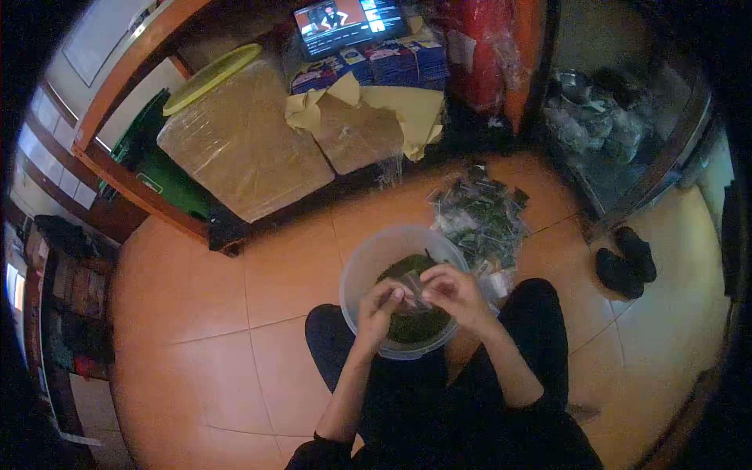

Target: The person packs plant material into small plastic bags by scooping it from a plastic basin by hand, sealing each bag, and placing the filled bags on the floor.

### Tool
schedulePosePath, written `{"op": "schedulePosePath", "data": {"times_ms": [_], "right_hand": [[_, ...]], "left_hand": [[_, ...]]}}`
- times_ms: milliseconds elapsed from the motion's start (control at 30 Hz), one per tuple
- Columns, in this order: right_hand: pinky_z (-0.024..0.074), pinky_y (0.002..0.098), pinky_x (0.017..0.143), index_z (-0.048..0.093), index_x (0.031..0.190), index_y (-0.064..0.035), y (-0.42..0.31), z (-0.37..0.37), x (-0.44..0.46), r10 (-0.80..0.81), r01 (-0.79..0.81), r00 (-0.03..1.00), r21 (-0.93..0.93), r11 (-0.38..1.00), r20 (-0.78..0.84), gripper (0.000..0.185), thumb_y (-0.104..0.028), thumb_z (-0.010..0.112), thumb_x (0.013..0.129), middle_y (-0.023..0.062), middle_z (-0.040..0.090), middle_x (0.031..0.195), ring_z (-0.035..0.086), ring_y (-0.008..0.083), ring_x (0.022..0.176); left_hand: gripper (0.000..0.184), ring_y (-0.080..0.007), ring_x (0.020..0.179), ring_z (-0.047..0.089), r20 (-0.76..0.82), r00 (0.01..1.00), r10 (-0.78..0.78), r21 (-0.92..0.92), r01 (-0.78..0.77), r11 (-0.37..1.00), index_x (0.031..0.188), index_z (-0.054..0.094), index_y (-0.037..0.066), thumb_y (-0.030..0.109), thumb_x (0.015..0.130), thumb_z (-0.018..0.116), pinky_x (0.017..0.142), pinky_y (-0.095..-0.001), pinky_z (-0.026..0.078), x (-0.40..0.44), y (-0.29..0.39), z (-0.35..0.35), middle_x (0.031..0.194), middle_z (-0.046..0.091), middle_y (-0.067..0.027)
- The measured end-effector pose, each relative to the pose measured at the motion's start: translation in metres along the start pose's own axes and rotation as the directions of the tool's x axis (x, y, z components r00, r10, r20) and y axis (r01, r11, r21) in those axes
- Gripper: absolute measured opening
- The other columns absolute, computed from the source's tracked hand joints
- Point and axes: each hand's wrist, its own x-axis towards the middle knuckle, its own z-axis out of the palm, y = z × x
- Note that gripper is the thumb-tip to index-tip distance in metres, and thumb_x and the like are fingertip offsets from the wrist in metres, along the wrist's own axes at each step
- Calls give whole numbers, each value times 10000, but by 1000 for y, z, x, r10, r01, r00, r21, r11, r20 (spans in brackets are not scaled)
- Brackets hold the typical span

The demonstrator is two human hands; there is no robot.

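Over a translucent round tub (356, 270), my left hand (380, 309) pinches one side of a small clear plastic bag (410, 288). My right hand (458, 296) has its fingertips closed at the bag's other side. Dark green loose material (415, 327) lies in the bottom of the tub, partly hidden by my hands; its exact kind cannot be made out. The tub stands between my bent legs. Just beyond it, to the right, a pile of small clear packets (482, 223) with dark green contents is spread on the floor.
Wrapped cardboard boxes (243, 141) stand ahead under a wooden frame, with a yellow lid (211, 78) on top. A lit screen (348, 25) rests on stacked blue packs (372, 66). Dark shoes (625, 262) lie on the tiled floor (211, 313) at right. A green bin (168, 176) is at left.
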Motion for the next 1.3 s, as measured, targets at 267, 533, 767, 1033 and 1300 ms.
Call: {"op": "schedulePosePath", "data": {"times_ms": [267, 533, 767, 1033, 1300], "right_hand": [[489, 284, 704, 612, 820, -23, -7, 0, -3, 132, -125, 987, -78, 989, 95, 109, -93, 694, 799, 30, 628, 769, 603, 130, 751], [473, 320, 613, 579, 779, -17, -3, 14, -1, -32, 44, 999, -339, 940, 39, 146, -117, 685, 792, 52, 618, 722, 594, 149, 668], [490, 367, 546, 600, 743, -8, -3, 14, -2, 143, -122, 989, -387, 914, 25, 128, -111, 673, 719, 121, 606, 651, 615, 253, 561], [483, 395, 586, 551, 711, -22, -13, -6, 6, -131, 30, 982, -576, 817, -135, 160, -135, 663, 727, 144, 590, 713, 623, 304, 648], [446, 346, 555, 514, 734, -22, -15, 15, 2, -96, 108, 994, -437, 893, 50, 169, -133, 638, 763, 119, 527, 718, 556, 267, 588]], "left_hand": [[206, -211, 822, 564, -137, 711, 690, 838, -288, 464, 903, 614, 0, 204, 883, 599, 770, -337, 429, 14, 0, 8, 815, 589, -128], [228, -192, 698, 600, 89, 993, 81, 460, -113, 881, 900, 639, -3, 217, 909, 579, 638, -330, 459, -2, -5, 0, 761, 636, -140], [162, -132, 630, 623, 72, 995, 72, 694, -102, 713, 813, 678, -13, 133, 807, 606, 601, -307, 486, -5, -1, 2, 724, 662, -178], [255, -322, 656, 649, -87, 992, 90, 661, -10, 750, 817, 651, -23, 227, 835, 608, 623, -376, 497, -2, -1, -30, 695, 621, -228], [278, -128, 599, 536, 171, 985, -36, 361, -29, 932, 872, 600, 0, 254, 949, 517, 562, -302, 442, 1, 4, -1, 654, 570, -79]]}}
